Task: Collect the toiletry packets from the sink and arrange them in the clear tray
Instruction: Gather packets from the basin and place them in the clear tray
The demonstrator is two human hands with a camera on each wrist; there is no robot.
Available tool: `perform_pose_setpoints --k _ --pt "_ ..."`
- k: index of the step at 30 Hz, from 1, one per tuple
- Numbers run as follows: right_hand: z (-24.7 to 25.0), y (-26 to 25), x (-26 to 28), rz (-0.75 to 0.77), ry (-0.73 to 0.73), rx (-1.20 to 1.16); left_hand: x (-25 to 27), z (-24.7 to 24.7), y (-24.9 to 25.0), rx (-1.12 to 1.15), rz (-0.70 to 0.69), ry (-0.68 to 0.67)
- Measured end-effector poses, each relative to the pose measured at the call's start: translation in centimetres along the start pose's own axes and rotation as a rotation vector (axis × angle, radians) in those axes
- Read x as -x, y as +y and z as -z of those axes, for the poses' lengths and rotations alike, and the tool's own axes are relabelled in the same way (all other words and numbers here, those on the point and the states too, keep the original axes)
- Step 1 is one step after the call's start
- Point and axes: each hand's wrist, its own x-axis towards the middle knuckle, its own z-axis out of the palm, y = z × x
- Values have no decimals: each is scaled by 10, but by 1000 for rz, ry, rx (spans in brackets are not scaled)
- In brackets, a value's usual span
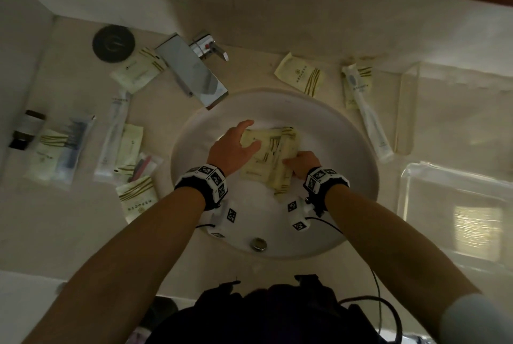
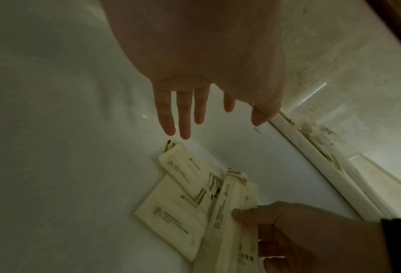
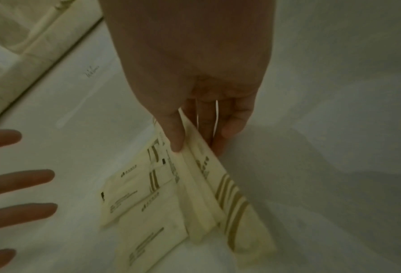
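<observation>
Several cream toiletry packets (image 1: 270, 160) with gold stripes lie overlapped in the white round sink (image 1: 358, 154). My right hand (image 1: 301, 164) pinches the right-hand packets (image 3: 202, 177) between thumb and fingers, lifting their edge off the basin. My left hand (image 1: 236, 146) hovers over the left packets (image 2: 178, 208) with fingers (image 2: 185, 118) straight and spread, holding nothing. A clear tray (image 1: 455, 213) sits on the counter to the right of the sink, with a pale item inside.
A chrome faucet (image 1: 194, 71) reaches over the sink's far rim. More packets (image 1: 301, 74) and wrapped toiletries (image 1: 111, 135) lie on the counter on both sides. A dark bottle (image 1: 26, 129) and a black round disc (image 1: 113, 43) sit at far left. The drain (image 1: 258, 244) is near me.
</observation>
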Motion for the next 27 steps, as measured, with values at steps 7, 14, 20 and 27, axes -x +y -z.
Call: perform_pose_setpoints --k 7,14,20,27 --pt "14 0 15 72 42 -35 1 -6 10 -69 -39 -46" --pt "35 -2 44 205 17 -301 -2 -14 36 -27 -14 -113" --pt "43 -6 69 298 -47 -384 5 -23 58 188 -2 -116" --pt "42 1 85 335 -45 -374 13 -27 69 186 -11 -106"
